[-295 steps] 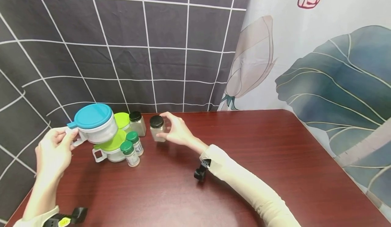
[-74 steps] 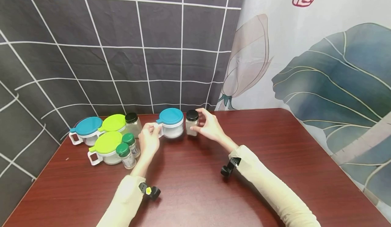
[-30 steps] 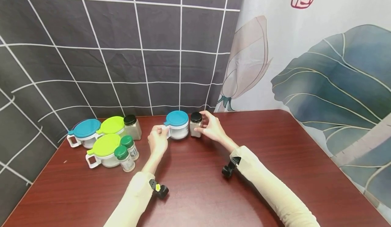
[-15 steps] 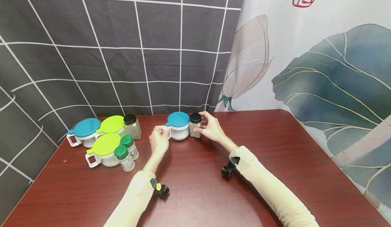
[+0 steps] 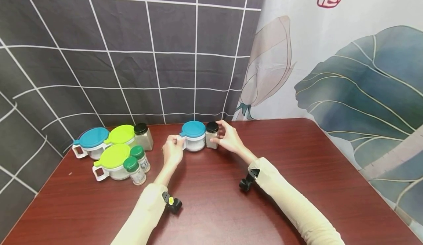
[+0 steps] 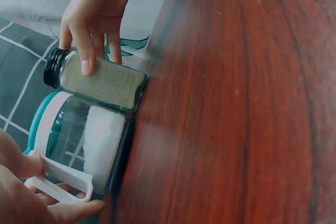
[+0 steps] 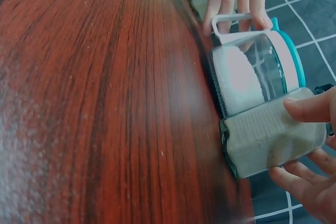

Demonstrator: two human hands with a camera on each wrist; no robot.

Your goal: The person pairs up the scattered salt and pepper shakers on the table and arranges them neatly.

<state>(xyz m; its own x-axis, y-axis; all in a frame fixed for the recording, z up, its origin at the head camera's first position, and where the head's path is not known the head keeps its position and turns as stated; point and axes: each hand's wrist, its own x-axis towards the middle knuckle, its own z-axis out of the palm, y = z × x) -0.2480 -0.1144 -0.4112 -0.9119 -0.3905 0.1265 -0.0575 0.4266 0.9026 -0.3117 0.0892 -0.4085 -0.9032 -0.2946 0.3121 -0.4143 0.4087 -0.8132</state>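
Observation:
In the head view my left hand (image 5: 172,150) pinches the white handle of a blue-lidded seasoning jar (image 5: 194,136). White grains partly fill that clear jar (image 6: 100,140) in the left wrist view. Right beside it stands a square glass spice jar (image 5: 212,138) with a black cap, upright at the table's back edge. My right hand (image 5: 230,139) grips this one, thumb on the near side and fingers behind. Greyish-tan powder fills the spice jar (image 7: 268,135) in the right wrist view. The two jars stand side by side, touching or nearly so.
At the left of the brown table (image 5: 211,201) stand another blue-lidded jar (image 5: 94,142), two lime-lidded jars (image 5: 115,160), a second black-capped jar (image 5: 144,138) and two green-capped shakers (image 5: 134,171). A grey grid-pattern cloth (image 5: 175,69) hangs behind the table.
Earlier my left hand held a blue-lidded jar raised at the left. The blue-lidded and black-capped jars now stand further right, and the gap between them has narrowed. Over the last half second little moves.

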